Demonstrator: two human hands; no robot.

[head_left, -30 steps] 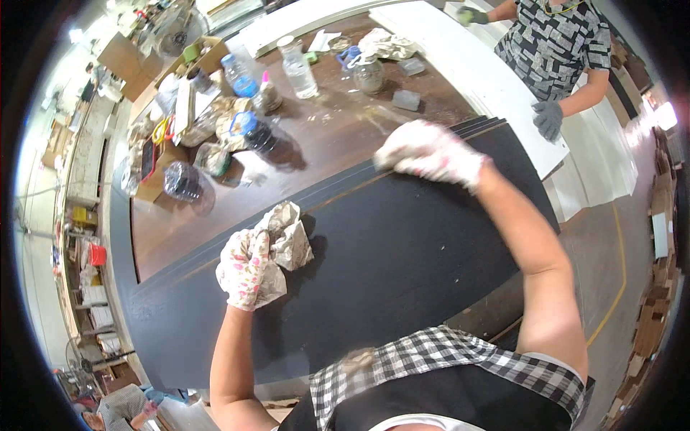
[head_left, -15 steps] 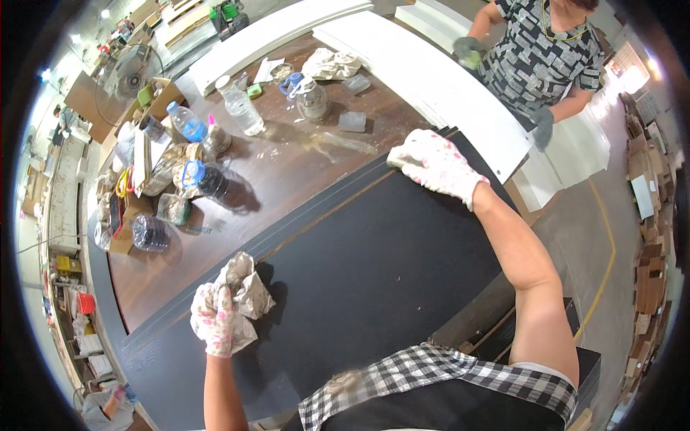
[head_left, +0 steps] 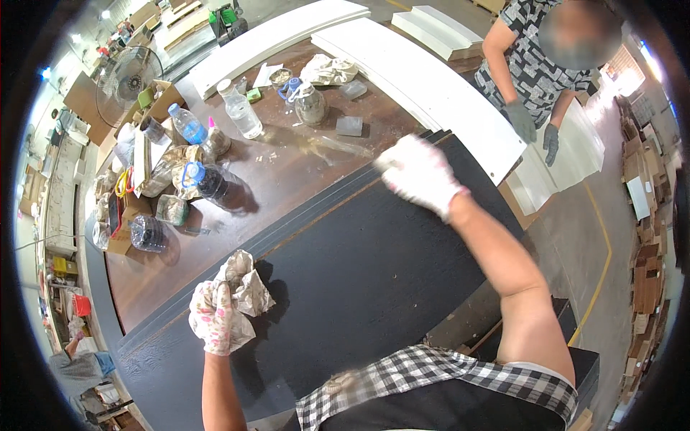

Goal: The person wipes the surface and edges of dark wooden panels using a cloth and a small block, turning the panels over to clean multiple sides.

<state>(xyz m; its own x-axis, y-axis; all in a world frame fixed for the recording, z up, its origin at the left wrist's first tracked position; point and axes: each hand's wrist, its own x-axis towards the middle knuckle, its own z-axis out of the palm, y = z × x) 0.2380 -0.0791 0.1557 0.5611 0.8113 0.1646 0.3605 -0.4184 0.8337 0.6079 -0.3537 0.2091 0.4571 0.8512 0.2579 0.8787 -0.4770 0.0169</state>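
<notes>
My left hand, in a white glove with pink spots, is closed on a crumpled off-white rag. Hand and rag are over the left part of a large black board, near its far edge. My right hand, in a matching glove, is over the board's far right part, close to the grooved strip along that edge. Motion smears its fingers, so I cannot make out whether anything is in them.
Beyond the board, a brown tabletop carries a clear bottle, a blue-capped bottle of dark liquid, a jar and more rags. White panels lie at the far side. A co-worker in grey gloves stands far right.
My right hand has shifted slightly left along the board's far edge and is now blurred. My left hand keeps the rag in nearly the same place. The co-worker's hands have come closer together.
</notes>
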